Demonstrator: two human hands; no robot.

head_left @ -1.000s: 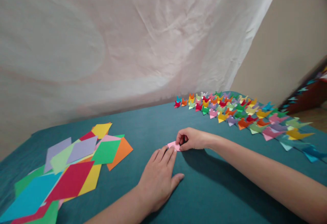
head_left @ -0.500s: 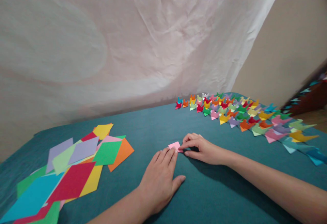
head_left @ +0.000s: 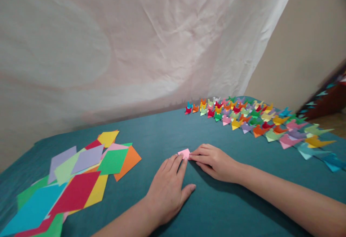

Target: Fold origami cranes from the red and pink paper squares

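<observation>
A small folded piece of pink paper [head_left: 184,152] lies flat on the teal-covered table between my hands. My left hand [head_left: 170,184] rests palm down, fingers stretched and thumb spread, its fingertips holding the paper's lower left edge against the cloth. From the right, my right hand [head_left: 214,162] touches the paper's right edge with its extended fingertips. Its thumb sits lower, apart from the paper. The fingertips hide the lower and right edges, so the exact fold cannot be made out.
On the left, loose coloured paper sheets [head_left: 77,190] overlap in a spread pile. Rows of folded paper birds [head_left: 261,131] stand along the right side of the teal tabletop [head_left: 159,132]. A pale wrinkled sheet [head_left: 167,42] hangs behind the table.
My right hand's fingers have straightened and flattened at the paper's right edge, with the hand slightly lower. My left hand stays on the paper, its fingers a little more spread.
</observation>
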